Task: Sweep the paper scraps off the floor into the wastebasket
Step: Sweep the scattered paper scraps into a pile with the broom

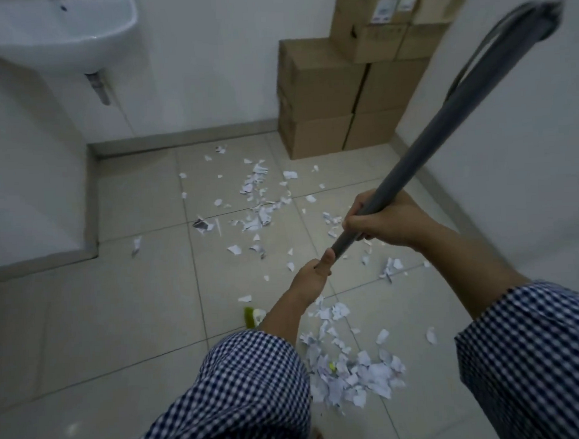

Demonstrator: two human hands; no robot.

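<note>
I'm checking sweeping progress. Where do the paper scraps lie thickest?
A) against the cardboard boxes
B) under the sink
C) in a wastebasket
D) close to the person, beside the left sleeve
D: the densest heap of paper scraps lies low in view beside the left sleeve; only scattered bits reach toward the cardboard boxes.

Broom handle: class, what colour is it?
The broom handle is grey, clearest in the head view.

You have one view only, worn on your head, wide-angle, tilted forward and down at the tiled floor (86, 330). Your checked sleeves (243, 389) fill the near edge. The cardboard boxes (322, 96) stand far right against the wall, the washbasin (54, 37) far left.
</note>
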